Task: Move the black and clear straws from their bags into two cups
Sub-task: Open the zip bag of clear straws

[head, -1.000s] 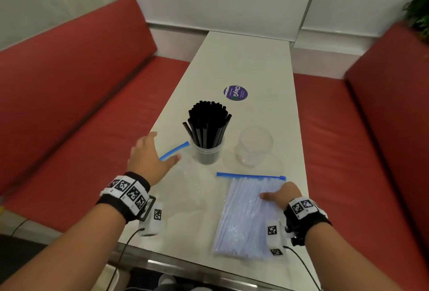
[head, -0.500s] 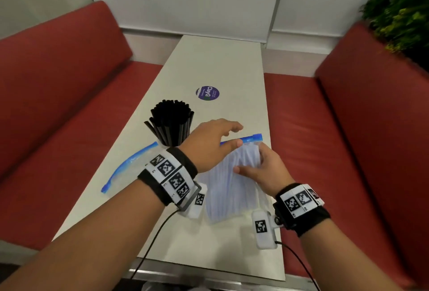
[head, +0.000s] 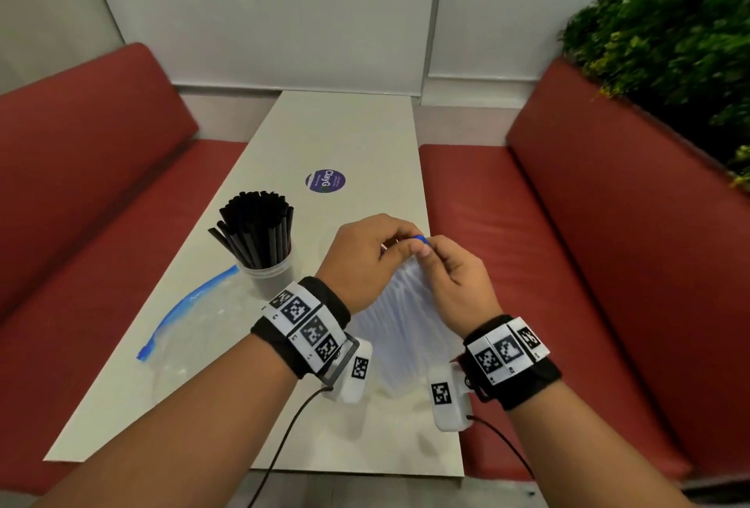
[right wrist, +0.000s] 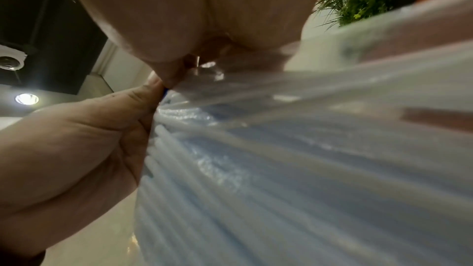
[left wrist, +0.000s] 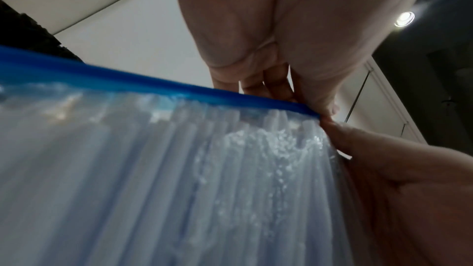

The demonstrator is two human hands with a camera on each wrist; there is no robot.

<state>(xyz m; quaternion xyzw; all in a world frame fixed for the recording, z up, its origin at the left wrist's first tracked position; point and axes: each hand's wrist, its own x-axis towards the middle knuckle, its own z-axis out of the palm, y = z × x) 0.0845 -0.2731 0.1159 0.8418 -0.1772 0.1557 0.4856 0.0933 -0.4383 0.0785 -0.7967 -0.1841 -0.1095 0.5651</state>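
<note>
Black straws (head: 259, 231) stand bunched in a clear cup (head: 271, 278) left of centre on the table. Both hands hold up the top end of the zip bag of clear straws (head: 399, 325), whose lower end rests on the table. My left hand (head: 399, 241) and right hand (head: 424, 251) pinch one corner of its blue zip strip (head: 420, 239) from either side. In the left wrist view the blue zip strip (left wrist: 153, 82) runs across above the clear straws (left wrist: 179, 179). The right wrist view shows the bag (right wrist: 294, 159) close up. The second cup is hidden behind my hands.
An empty zip bag (head: 190, 304) with a blue strip lies flat left of the cup. A round purple sticker (head: 324, 181) sits further up the white table (head: 345, 130). Red benches (head: 548, 244) flank both sides, and a green plant (head: 669, 28) stands at the right.
My left hand left the empty bag and crossed to the bag of clear straws. Both hands raised its top end off the table and now pinch the zip corner.
</note>
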